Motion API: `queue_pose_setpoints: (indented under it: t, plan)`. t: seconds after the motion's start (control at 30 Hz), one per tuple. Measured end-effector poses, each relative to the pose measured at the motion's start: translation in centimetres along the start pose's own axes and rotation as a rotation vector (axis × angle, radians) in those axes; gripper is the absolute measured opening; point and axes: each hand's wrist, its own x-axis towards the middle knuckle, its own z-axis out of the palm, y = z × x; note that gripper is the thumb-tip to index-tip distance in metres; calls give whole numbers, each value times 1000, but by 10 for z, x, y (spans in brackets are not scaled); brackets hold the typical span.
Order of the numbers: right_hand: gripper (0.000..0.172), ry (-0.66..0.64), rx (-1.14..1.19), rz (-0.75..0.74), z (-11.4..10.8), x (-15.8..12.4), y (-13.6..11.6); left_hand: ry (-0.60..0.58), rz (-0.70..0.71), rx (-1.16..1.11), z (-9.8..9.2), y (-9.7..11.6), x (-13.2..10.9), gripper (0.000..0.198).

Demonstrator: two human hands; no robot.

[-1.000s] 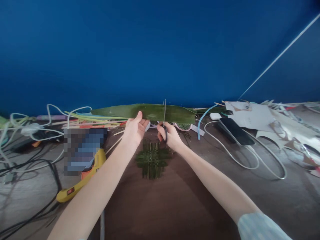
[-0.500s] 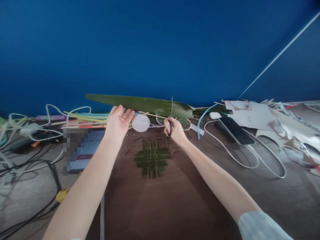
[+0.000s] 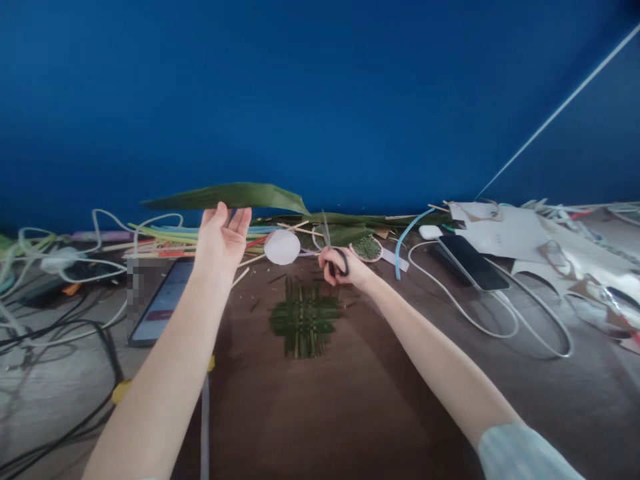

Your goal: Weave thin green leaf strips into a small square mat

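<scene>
My left hand [image 3: 220,243], palm turned up, holds a long green leaf [image 3: 235,195] between thumb and fingers, raised above the back of the table. The leaf's right end is angled and hangs free. Scissors with dark handles [image 3: 343,262] are gripped in my right hand [image 3: 356,272], their blades pointing up and apart from the leaf. Behind the blades lies another length of leaf [image 3: 350,233]. Between my forearms, a cross-shaped woven mat of green strips [image 3: 305,320] lies flat on the table.
A white disc [image 3: 281,247], an oval green patterned piece [image 3: 369,249] and thin sticks lie along the back. A tablet [image 3: 159,310] sits left, beside tangled cables [image 3: 107,333]. On the right are a phone [image 3: 473,261], white cord [image 3: 563,340] and cardboard [image 3: 505,233]. A blue wall [image 3: 320,100] stands behind.
The leaf has parted at the scissors. My left hand has moved left and slightly up with its piece, while the other length dropped to the table. The scissors have come down and tilted left.
</scene>
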Motion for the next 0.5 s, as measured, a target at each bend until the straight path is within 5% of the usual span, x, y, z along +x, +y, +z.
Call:
queue_pose_setpoints:
  t: [0.2,0.5]
  plan:
    - [13,-333,21,-2,12,-7,-12,-91,2,-28,7,4,-10,30]
    - [7,-112,48,-213,22,-10,-16,-173,-147,-41,11,-31,-29,27]
